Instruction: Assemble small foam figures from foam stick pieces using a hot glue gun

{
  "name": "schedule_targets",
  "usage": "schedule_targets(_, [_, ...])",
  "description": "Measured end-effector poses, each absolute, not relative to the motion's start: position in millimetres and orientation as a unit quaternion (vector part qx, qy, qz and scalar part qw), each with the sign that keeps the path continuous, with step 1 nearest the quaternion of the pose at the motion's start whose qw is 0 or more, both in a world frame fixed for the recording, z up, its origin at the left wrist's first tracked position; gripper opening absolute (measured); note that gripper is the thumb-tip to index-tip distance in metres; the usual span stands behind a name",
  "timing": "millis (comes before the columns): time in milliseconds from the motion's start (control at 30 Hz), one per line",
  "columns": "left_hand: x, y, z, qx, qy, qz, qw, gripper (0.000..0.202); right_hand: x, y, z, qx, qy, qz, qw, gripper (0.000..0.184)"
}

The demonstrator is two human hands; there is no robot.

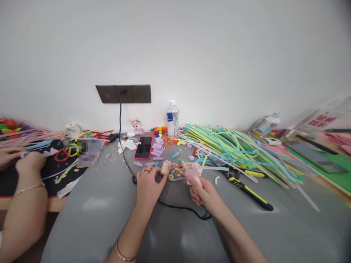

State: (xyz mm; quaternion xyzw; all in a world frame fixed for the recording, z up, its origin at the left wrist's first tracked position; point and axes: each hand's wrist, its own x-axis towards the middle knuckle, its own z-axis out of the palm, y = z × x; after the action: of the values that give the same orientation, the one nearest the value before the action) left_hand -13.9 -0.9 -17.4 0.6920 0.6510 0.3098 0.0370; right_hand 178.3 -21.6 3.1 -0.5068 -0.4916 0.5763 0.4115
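Observation:
My left hand rests on the grey table, fingers pinched on a small beige fuzzy piece. My right hand is closed round the handle of a pink glue gun, its nose pointing left toward a small colourful craft piece lying between the hands. The gun's black cord loops under my wrists and runs up to the wall socket.
A pink-cased phone, lilac fuzzy bits and a water bottle lie behind. A big heap of green, blue and pink pipe cleaners and yellow-black cutters fill the right. Another person's hands work at far left.

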Motion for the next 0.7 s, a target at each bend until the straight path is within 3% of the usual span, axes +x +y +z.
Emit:
schedule_targets(533, [-13.8, -0.8, -17.6, 0.689, 0.653, 0.312, 0.037, 0.009, 177.2, -25.0, 4.7, -0.524, -0.493, 0.561, 0.409, 0.068])
schedule_targets(700, [-14.6, -1.1, -17.9, 0.690, 0.651, 0.315, 0.042, 0.010, 178.0, -29.9, 5.2, -0.510, -0.487, 0.550, 0.449, 0.063])
